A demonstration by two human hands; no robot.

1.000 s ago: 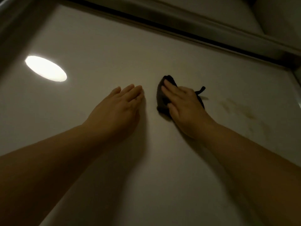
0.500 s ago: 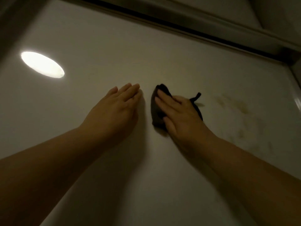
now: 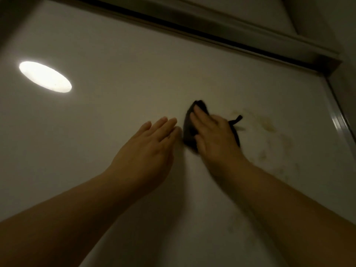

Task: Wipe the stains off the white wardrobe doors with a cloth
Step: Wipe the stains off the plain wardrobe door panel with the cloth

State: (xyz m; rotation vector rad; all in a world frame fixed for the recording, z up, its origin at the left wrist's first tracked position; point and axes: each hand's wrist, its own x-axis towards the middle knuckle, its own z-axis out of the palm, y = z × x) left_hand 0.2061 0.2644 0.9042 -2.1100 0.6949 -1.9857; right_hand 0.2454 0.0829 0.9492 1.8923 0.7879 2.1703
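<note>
I see R hand point(image 3: 213, 139) pressing dark cloth point(image 3: 189, 130) flat on white wardrobe door point(image 3: 115, 54), fingers point(image 3: 199, 117) straight, not gripping it. Cloth sits just left of brownish stains point(image 3: 267, 124), tail end at their edge. L hand point(image 3: 148, 149) flat on door beside cloth, fingers straight, holding nothing.

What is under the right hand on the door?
A dark cloth, pressed flat on the door by the right hand; its edges stick out around the hand. The door beneath it is covered and cannot be seen. Brownish stains show right of the cloth.
</note>
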